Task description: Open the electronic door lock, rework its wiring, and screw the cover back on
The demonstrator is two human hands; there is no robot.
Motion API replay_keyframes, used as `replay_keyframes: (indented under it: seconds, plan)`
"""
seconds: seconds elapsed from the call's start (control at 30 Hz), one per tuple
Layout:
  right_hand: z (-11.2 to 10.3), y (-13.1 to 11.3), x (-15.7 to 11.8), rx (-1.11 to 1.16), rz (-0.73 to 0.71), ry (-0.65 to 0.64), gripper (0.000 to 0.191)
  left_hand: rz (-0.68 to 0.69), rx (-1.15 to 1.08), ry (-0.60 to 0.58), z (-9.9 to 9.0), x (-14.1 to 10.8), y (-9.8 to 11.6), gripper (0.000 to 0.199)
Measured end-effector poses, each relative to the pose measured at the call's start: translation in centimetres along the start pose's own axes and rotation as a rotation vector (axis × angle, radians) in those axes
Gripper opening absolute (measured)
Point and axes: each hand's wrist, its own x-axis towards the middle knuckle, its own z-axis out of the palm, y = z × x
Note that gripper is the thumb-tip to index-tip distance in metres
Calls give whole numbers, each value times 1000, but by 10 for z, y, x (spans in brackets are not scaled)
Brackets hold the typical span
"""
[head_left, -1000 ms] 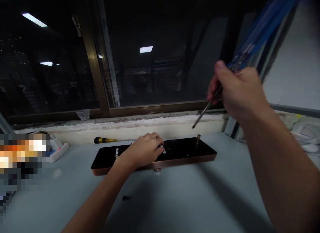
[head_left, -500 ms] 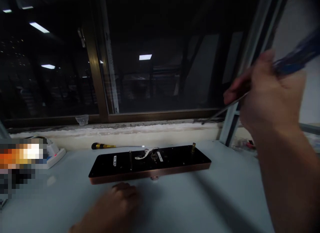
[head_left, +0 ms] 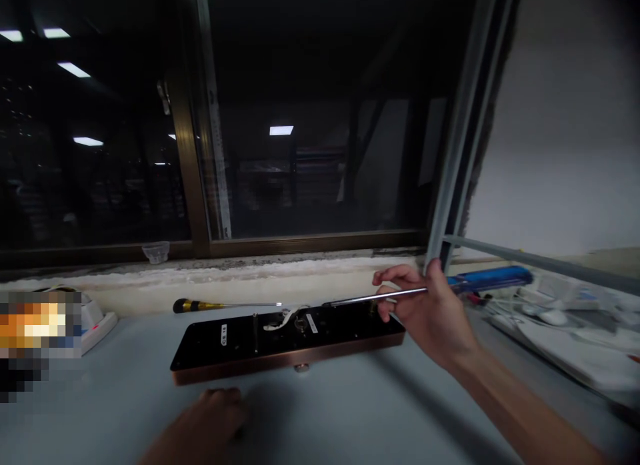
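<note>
A long screwdriver with a blue handle (head_left: 493, 279) lies across my right hand (head_left: 433, 312), between thumb and fingers. Its shaft points left, with the tip over the back of a long black panel (head_left: 200, 345) with copper-coloured sides. My left hand (head_left: 217, 415) is closed and blurred on the table, in front of the panel's left part; anything inside it is hidden. White wires (head_left: 280, 322), a round part and white labels show on the panel. Behind the panel lies a yellow and black screwdriver (head_left: 200, 306).
A white power strip (head_left: 101, 333) sits at the left beside a pixelated area. On the window ledge stands a small clear cup (head_left: 156, 252). A metal frame post (head_left: 453, 145) rises at the right, with white cables and parts (head_left: 555, 338) beyond it.
My right hand has come down and left with the blue screwdriver, from beside the window frame to above the panel's right end. The view has shifted slightly. My left hand remains in front of the panel.
</note>
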Motion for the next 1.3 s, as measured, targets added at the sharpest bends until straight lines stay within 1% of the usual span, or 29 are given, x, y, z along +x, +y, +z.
replay_keyframes:
  seconds: [0.07,0.13,0.23,0.37,0.43,0.47,0.6,0.7,0.77,0.83,0.93,1.0,1.07,1.13,1.2,1.3]
  plan:
    - [6,1,-4,50,32,-16,48,6,-50,42,-2,-2,0,28]
    - [12,3,-6,83,61,-42,48,20,-95,59,-2,-4,-1,28]
    - [18,7,-9,103,106,-75,48,-2,-81,88,2,-4,-4,25]
    - [21,15,-11,125,133,-88,51,29,-50,96,2,-1,-4,23]
    - [22,17,-12,139,128,-99,53,21,-21,120,-3,1,2,22]
    - [22,18,-13,145,130,-111,53,10,-6,150,-6,1,6,21]
    - [29,21,-17,194,163,-188,52,13,-20,229,-19,-1,27,14]
    - [38,26,-25,241,223,-272,54,-24,-209,276,-19,-1,39,11]
    - [44,29,-32,260,268,-325,56,-67,-444,271,-14,2,42,9]
    - [49,33,-38,275,305,-359,56,-100,-735,267,-8,6,42,7]
    - [52,36,-43,288,338,-370,55,-107,-1148,285,-3,13,41,20]
    - [53,37,-45,292,339,-370,55,-110,-1342,280,-1,15,43,27]
    - [54,37,-45,299,332,-367,54,-132,-1470,260,-1,15,45,28]
    - [55,36,-45,309,320,-362,52,-155,-1547,263,-1,15,47,26]
    - [56,35,-45,323,307,-352,51,-190,-1582,293,-1,15,47,22]
    - [58,33,-47,320,268,-332,49,-243,-1634,334,3,17,44,23]
